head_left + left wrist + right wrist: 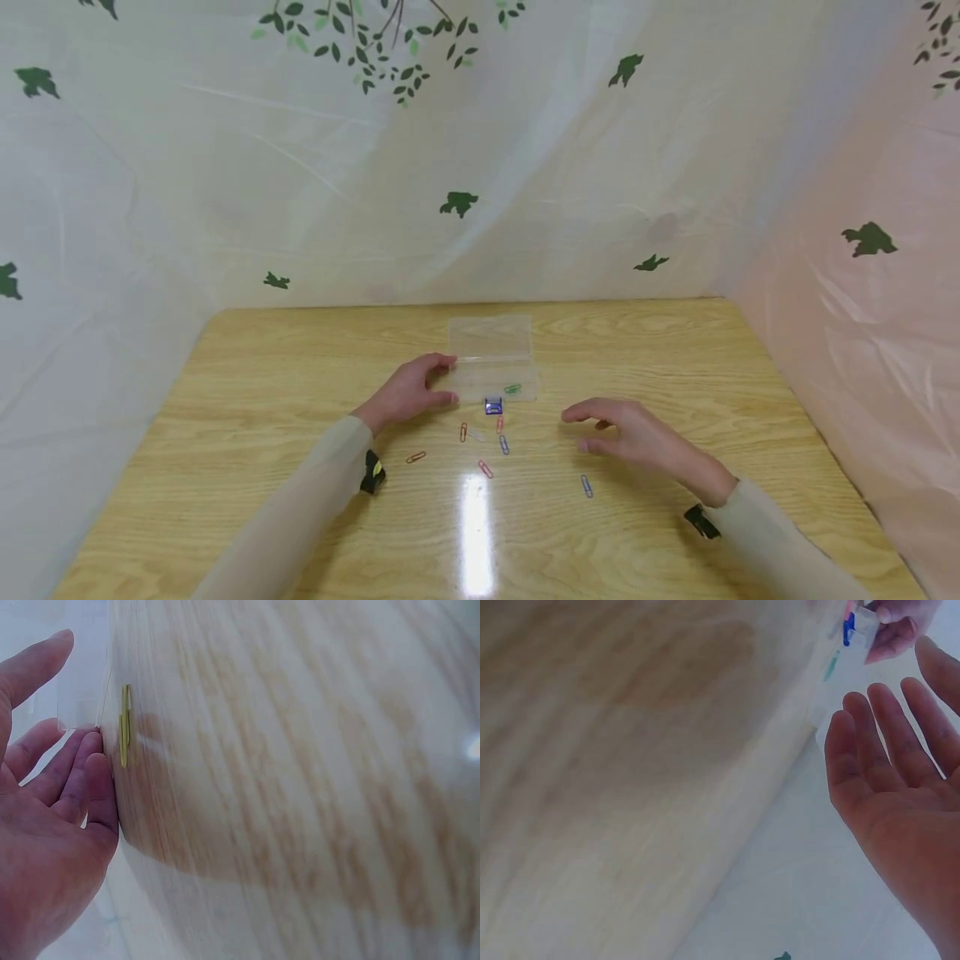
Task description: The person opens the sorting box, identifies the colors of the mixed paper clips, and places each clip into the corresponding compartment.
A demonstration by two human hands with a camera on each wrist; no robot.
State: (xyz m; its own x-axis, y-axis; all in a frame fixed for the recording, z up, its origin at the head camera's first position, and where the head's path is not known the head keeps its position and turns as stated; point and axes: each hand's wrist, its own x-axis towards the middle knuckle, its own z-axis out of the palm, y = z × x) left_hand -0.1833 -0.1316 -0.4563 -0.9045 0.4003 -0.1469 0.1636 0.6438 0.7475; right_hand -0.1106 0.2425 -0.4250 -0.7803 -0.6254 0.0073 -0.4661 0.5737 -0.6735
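Note:
A clear plastic box [491, 372] lies with its lid laid back toward the wall. My left hand [408, 390] holds its left end, thumb at the front corner and fingers toward the back. The left wrist view shows that hand [60, 802] against the see-through plastic. Inside the box is a green paper clip [513, 388]. A small blue piece [492, 406], its kind unclear, sits at the front edge. My right hand [618, 429] hovers right of the box, fingers loosely bent and holding nothing; the right wrist view shows its palm [904, 787].
Several paper clips are scattered before the box, among them a dark red one [463, 432], a pink one [500, 424] and a blue one [504, 444]. A red clip [416, 457] lies near my left wrist, another blue clip [587, 486] below my right hand. Sheeting surrounds the wooden table [637, 350].

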